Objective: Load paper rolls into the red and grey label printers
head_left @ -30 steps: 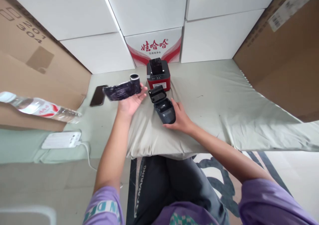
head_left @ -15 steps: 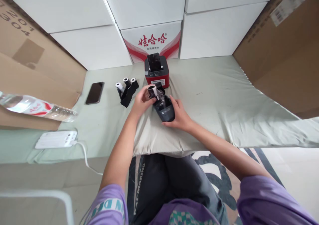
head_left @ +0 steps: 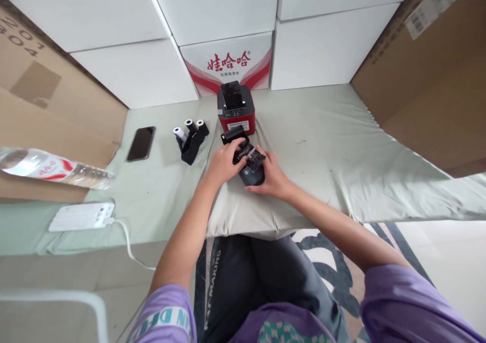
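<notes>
Left hand curls over the open top of the black handheld printer, fingers pressing inside. Right hand grips its body against the cloth-covered table, before the red printer.

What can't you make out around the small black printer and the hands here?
- Head view: the open bay of the black printer is hidden by the left hand.
- Label on the red printer: too small to read.
- Water bottle: blurred, cut off by the left edge.
- Right hand: its grip is hidden behind the printer.
</notes>
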{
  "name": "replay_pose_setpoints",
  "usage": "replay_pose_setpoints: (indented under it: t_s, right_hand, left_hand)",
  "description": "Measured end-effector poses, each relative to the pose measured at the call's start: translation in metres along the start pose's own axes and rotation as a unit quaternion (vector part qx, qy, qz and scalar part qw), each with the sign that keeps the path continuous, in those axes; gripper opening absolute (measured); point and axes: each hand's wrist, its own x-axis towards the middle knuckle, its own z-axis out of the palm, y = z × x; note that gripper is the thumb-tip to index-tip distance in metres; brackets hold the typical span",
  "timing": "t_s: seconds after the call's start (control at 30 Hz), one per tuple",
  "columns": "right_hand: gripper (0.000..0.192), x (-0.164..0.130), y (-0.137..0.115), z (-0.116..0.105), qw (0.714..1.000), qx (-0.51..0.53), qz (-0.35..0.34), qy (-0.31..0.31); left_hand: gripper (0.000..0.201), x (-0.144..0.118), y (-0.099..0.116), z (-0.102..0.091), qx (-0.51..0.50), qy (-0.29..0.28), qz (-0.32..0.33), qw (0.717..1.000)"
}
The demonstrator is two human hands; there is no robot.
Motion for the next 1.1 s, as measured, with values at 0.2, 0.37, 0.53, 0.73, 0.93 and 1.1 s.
replay_pose_setpoints:
  t_s: [0.2,0.37,0.53,0.73,0.93,1.1]
  right_hand:
    - [0.138,0.0,0.0,0.0,1.0,0.002,0.011,-0.004]
    - [0.143,0.0,0.0,0.0,1.0,-0.011,0.02,0.002]
    - [0.143,0.001,-0.003,-0.002,0.999,-0.022,0.036,-0.001]
    - [0.145,0.001,-0.003,-0.003,0.999,-0.025,0.036,0.003]
    - [0.143,-0.004,-0.008,0.005,0.998,-0.024,0.046,0.021]
    - [0.148,-0.006,-0.009,0.014,0.997,-0.024,0.055,0.046]
  left_hand:
    - [0.031,0.001,0.01,0.001,0.033,0.014,-0.032,0.999]
    - [0.024,0.001,0.01,0.005,0.033,0.028,-0.01,0.999]
    - [0.019,0.0,0.002,0.011,0.066,0.027,0.0,0.997]
    - [0.036,-0.003,0.008,0.0,0.063,0.033,0.022,0.997]
    - [0.034,-0.002,0.003,-0.002,0.01,0.234,-0.058,0.97]
    - [0.038,0.002,-0.004,0.005,-0.109,0.204,-0.097,0.968]
